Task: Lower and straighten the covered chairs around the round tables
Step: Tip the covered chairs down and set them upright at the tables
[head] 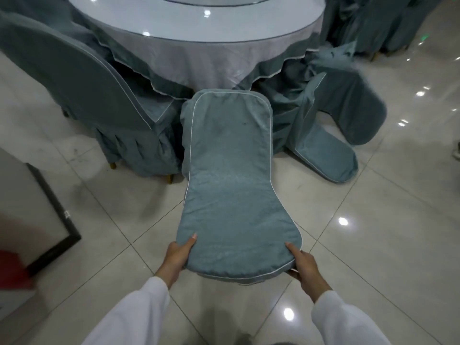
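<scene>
— White sleeves nearest me. What are my hands doing?
— Your left hand (177,255) and right hand (304,264) each grip a top corner of the teal covered chair (229,185), thumbs on its back.
— And the chair?
— Tilted toward you, its far end at the round table (199,28); two more chairs flank it.

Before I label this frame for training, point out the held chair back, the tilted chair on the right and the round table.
held chair back (231,195), head view, middle of cover.
tilted chair (326,155), head view, its back panel.
round table (174,23), head view, bare top near rim.
</scene>
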Action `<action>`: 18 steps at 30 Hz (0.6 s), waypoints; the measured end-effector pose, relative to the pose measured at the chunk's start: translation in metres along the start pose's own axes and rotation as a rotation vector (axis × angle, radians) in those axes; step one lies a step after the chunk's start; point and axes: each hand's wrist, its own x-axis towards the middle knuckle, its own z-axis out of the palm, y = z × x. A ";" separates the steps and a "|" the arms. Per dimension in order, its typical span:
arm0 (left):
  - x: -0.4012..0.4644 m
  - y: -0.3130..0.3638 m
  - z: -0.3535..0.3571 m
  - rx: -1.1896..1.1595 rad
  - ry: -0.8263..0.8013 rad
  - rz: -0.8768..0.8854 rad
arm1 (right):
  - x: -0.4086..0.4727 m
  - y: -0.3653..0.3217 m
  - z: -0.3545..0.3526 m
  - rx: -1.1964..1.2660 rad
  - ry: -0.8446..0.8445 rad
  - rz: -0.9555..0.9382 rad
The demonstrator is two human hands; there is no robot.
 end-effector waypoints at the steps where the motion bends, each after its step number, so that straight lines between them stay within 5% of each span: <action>1: -0.013 0.008 -0.002 0.008 0.016 0.003 | -0.010 -0.008 -0.003 -0.015 0.005 0.007; 18: -0.141 0.095 -0.007 0.092 -0.057 -0.004 | -0.119 -0.093 -0.032 0.075 0.004 0.090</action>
